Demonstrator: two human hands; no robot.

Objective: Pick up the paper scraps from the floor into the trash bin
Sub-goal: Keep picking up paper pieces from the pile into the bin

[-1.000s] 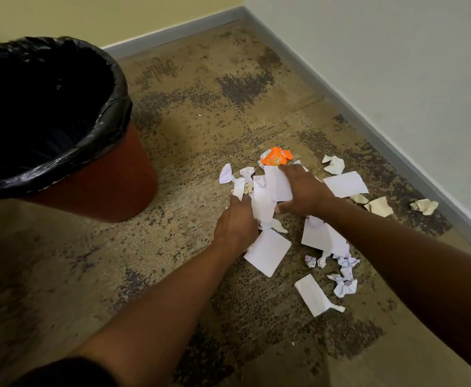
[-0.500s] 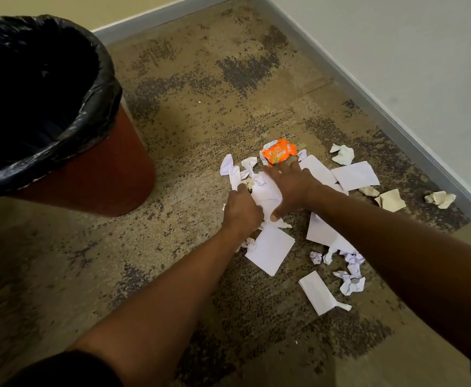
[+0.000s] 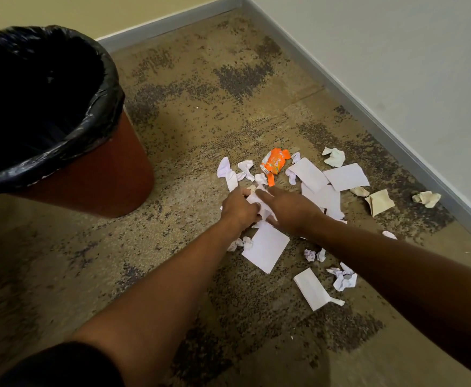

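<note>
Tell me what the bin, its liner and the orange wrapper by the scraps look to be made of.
Trash bin: probably plastic; smooth, matte reddish-brown wall.
Liner: thin black plastic film; glossy and wrinkled where it folds over the rim.
Orange wrapper: looks like printed plastic or foil film; crumpled, with shiny highlights. Which one I cannot tell.

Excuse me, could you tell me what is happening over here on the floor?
A person is gathering paper scraps off the carpet. The left hand grips a bunch of white scraps, and the right hand reaches in beside it, fingers extended. Many more scraps and an orange wrapper lie around them. The trash bin, lined with a black bag, stands to the left.
</note>
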